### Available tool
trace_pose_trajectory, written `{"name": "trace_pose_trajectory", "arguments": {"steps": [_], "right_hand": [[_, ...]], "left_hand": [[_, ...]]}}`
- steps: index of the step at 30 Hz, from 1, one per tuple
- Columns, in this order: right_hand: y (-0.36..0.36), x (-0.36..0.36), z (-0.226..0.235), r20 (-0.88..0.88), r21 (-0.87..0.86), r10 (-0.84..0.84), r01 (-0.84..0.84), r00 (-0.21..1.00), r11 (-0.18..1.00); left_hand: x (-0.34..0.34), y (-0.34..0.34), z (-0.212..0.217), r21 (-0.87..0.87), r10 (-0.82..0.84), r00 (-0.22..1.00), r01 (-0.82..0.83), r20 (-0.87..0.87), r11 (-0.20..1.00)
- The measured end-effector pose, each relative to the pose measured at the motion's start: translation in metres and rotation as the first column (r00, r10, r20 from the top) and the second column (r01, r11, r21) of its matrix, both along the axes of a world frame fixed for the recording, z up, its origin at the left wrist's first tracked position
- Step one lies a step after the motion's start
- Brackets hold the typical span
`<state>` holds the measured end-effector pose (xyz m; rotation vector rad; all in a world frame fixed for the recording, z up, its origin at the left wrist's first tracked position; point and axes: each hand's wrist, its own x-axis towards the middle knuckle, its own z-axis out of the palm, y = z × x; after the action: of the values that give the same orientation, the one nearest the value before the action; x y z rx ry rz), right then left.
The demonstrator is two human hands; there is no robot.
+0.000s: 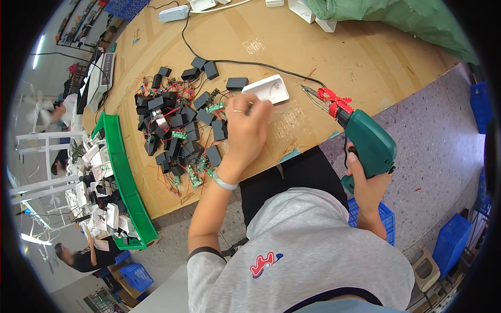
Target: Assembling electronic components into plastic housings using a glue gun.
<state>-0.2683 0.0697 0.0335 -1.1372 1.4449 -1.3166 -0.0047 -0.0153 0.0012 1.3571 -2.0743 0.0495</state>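
My right hand (368, 183) is wrapped round the handle of a green soldering gun (371, 142), its metal tip pointing left over the table edge and a red ribbon tied behind the tip. My left hand (245, 128) is raised over the table with its fingers drawn together at the near-left end of a white plastic shell (274, 89); what they pinch is hidden. Left of that hand spreads a heap of black boxes (177, 120) with red wires and small green circuit boards (195, 179) among them.
A dark cord (261, 63) runs across the cardboard-covered table (334, 62). Along the left edge, a green tray (122, 177) holds white and black parts. Green cloth (396, 18) covers the far right corner. Blue crates (453, 240) stand on the floor. Another person (83, 258) is at far left.
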Motion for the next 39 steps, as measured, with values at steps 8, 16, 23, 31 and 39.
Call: {"name": "trace_pose_trajectory", "arguments": {"steps": [8, 16, 23, 31, 39], "right_hand": [[0.001, 0.001, 0.002, 0.0, 0.011, 0.003, -0.003, 1.0, 1.0], [0.004, 0.006, 0.0, -0.025, 0.016, 0.03, -0.03, 0.999, 0.999], [-0.001, 0.011, -0.01, -0.085, 0.04, 0.084, -0.08, 0.993, 0.996], [-0.01, 0.026, -0.025, -0.2, -0.01, 0.057, -0.061, 0.978, 0.998], [-0.014, 0.036, -0.031, -0.302, -0.084, 0.015, -0.043, 0.953, 0.996]], "left_hand": [[-0.011, -0.011, 0.004, 0.092, 0.382, 0.857, -0.374, -0.347, 0.923], [-0.023, -0.022, -0.005, -0.194, 0.34, 0.93, -0.31, 0.142, 0.931], [-0.031, -0.027, -0.001, -0.079, 0.318, 0.948, -0.317, 0.001, 0.945], [-0.025, -0.029, -0.018, -0.004, 0.275, 0.957, -0.277, -0.093, 0.961], [-0.035, -0.027, -0.023, -0.01, 0.318, 0.942, -0.321, -0.11, 0.947]]}}
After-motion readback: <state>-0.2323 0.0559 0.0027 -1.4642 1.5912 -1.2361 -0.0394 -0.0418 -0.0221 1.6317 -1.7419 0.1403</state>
